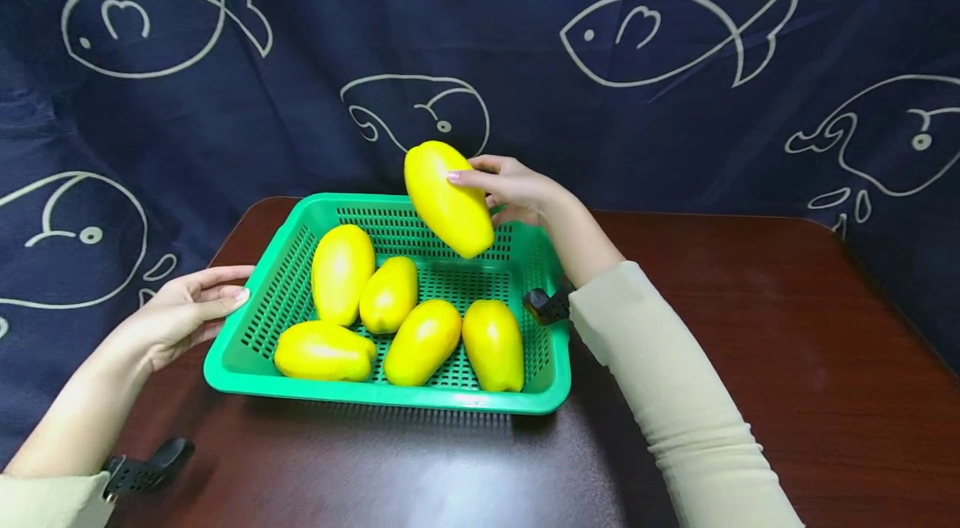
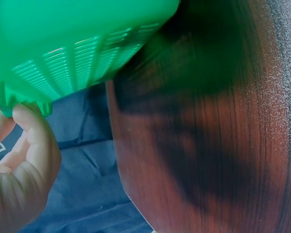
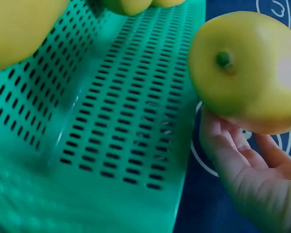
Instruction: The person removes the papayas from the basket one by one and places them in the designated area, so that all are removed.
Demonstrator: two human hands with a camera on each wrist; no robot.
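Note:
A yellow papaya (image 1: pixel 448 199) is held in my right hand (image 1: pixel 517 191) above the back right part of a green plastic basket (image 1: pixel 386 400). The right wrist view shows that papaya (image 3: pixel 247 73) end-on with its small green stem spot, fingers curled beneath it. Several more yellow papayas (image 1: pixel 342 274) lie inside the basket, mostly at its left and front. My left hand (image 1: pixel 191 307) grips the basket's left rim, thumb on the near side. In the left wrist view, the finger and thumb pinch the edge of the green basket (image 2: pixel 87 29).
The basket stands on a dark reddish-brown table (image 1: pixel 750 328) with rounded corners. A navy cloth (image 1: pixel 517 20) with white fish drawings hangs right behind the table. Black wrist-worn devices show at the left cuff (image 1: pixel 150 465) and beside the basket's right wall.

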